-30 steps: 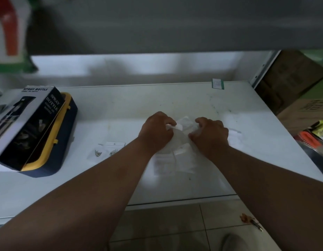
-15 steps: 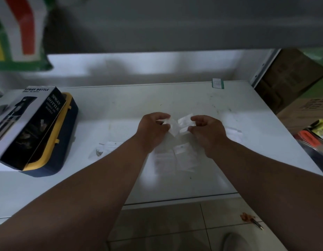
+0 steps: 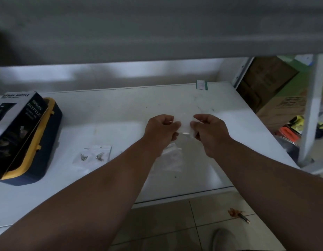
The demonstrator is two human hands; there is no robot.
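L hand & R hand each pinched an edge of small clear bag over mid table, prob. to pull it open.

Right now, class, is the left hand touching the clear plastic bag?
Touching: the head view shows the left hand pinching the left edge of the clear plastic bag.
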